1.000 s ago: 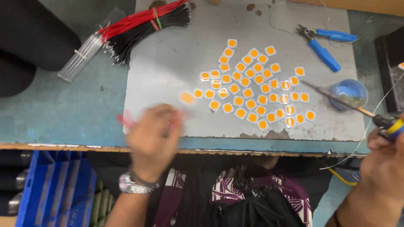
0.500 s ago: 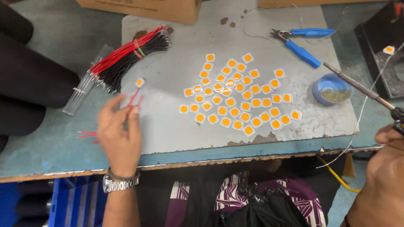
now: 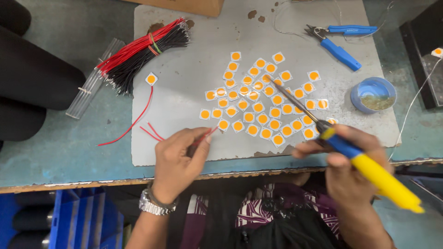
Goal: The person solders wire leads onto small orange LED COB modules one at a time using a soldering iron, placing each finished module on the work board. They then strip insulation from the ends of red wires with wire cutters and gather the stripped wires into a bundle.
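My left hand pinches short red wires near the front edge of a grey mat. My right hand grips a yellow and blue soldering iron; its tip reaches into a cluster of several small square chips with orange centres. One chip with a long red wire lies apart at the left, by a bundle of red and black wires.
Blue-handled cutters lie at the mat's back right. A round blue tin sits right of the chips. A clear plastic tube lies at the left, a cardboard box behind. Blue bins stand below the bench.
My left hand left the chip with its red wire on the mat and drew back to the front with short wires. My right hand swung the iron in over the chips.
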{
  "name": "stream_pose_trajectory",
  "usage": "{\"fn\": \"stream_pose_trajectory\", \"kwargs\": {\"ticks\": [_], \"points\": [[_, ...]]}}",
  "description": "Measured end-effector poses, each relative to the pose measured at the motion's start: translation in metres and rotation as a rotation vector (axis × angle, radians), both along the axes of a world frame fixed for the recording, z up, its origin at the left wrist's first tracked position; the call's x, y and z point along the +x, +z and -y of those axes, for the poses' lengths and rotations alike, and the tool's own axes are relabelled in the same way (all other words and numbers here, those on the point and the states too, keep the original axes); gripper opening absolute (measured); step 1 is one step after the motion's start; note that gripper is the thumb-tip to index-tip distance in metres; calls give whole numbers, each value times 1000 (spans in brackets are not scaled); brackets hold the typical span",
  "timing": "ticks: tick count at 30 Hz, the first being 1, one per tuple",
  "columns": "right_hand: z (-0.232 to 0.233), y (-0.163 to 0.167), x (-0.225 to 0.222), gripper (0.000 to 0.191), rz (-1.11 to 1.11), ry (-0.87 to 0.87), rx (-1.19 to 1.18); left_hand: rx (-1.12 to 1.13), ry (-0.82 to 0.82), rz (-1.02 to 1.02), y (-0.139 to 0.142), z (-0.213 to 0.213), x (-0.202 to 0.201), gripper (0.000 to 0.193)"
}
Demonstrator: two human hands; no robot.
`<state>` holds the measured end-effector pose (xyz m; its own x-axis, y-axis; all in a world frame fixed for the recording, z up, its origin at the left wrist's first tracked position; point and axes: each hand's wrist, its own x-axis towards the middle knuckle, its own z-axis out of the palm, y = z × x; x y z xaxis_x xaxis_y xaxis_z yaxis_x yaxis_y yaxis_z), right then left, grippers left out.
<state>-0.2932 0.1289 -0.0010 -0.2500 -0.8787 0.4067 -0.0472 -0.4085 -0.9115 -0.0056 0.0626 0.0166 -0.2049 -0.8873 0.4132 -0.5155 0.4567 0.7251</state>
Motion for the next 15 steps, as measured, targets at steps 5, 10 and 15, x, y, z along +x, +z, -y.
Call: {"fn": "stream_pose_trajectory", "kwargs": {"ticks": [5,10,15], "points": [[33,15,36,26,-299,281,6,30,-93,6,2,-6,1,9],[53,18,59,40,-781,201,-176,8,-181,-10,1,-6,5,8],[53,20,60,46,-593,217,-58,10,-176,-26,1,-6,5,8]]}}
